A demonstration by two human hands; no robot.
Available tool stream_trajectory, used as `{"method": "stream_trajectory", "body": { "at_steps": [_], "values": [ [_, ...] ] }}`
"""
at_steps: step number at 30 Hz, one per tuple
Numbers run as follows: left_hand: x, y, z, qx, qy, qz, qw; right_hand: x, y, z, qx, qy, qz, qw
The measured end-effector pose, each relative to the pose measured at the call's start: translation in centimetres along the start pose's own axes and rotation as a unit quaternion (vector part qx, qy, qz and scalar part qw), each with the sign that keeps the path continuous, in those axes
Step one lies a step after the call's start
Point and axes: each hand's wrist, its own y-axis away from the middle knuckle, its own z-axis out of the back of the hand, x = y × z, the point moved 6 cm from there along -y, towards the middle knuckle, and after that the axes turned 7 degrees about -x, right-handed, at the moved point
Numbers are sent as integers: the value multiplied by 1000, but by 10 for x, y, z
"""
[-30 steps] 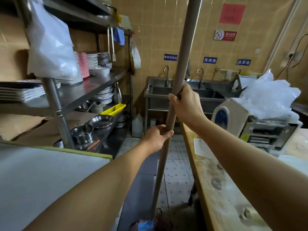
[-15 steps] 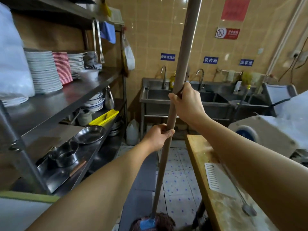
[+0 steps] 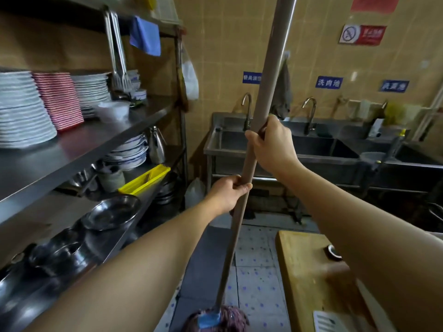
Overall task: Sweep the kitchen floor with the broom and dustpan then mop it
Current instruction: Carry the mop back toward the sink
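The view has advanced toward the steel sinks (image 3: 311, 149), the white machine gone from the right. Both hands keep grasping the mop handle (image 3: 268, 80), right hand (image 3: 271, 144) above left hand (image 3: 227, 192); the mop head (image 3: 220, 318) rests on speckled floor tiles (image 3: 256, 279) between shelving (image 3: 91, 144) and a wooden worktop (image 3: 311, 271).

A commercial kitchen: steel sinks (image 3: 311, 149), steel shelving (image 3: 91, 140) stacked with plates (image 3: 24, 111), tiled walls

head-worn view, forward-down, close to arms
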Motion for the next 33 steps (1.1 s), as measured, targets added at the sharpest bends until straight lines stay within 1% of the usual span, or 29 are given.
{"method": "stream_trajectory", "body": {
  "at_steps": [7, 13, 18, 22, 25, 33],
  "values": [
    [-3, -88, -18, 7, -21, -20, 1000, -41, -74, -26, -12, 7, -13, 1000],
    [1, -174, -38, 48, -3, -52, 998, -74, -135, -53, -27, 20, -43, 999],
    [0, -253, -54, 106, 33, -84, 990, -98, -193, -74, -69, 56, -70, 994],
    [-7, -300, -69, 145, 64, -107, 982, -119, -232, -82, -98, 90, -89, 987],
    [-11, -333, -84, 157, 77, -122, 977, -138, -257, -85, -111, 108, -104, 982],
    [-28, -425, -137, 196, 86, -154, 965, -198, -332, -84, -154, 148, -107, 971]
  ]
}}
